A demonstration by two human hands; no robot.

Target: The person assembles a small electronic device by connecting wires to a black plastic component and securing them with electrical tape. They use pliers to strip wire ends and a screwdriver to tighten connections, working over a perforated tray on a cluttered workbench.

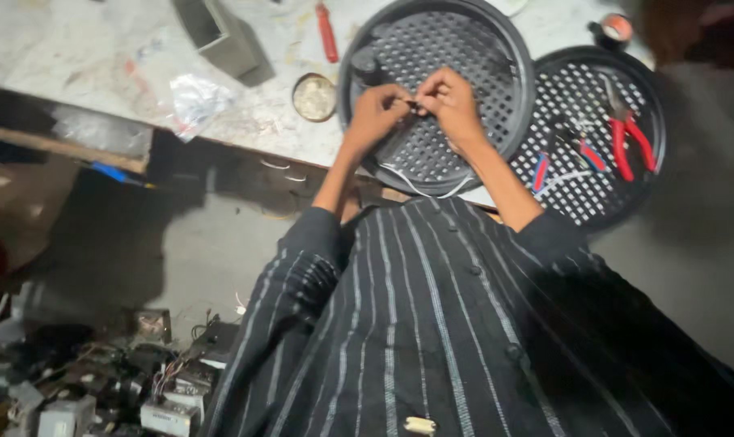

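Over round grey perforated tray [464,48], left hand [376,113], right hand [452,101], each grip pinched on small part [413,105]

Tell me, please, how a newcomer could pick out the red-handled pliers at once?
Find the two round black perforated trays on the pale worktop. The pliers lie in the right-hand tray, near its right rim. They are larger than the small red-and-blue tools beside them, with two long red handles.

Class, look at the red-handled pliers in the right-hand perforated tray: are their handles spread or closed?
Spread. The red-handled pliers lie flat in the tray, their two red handles splayed apart in a V.
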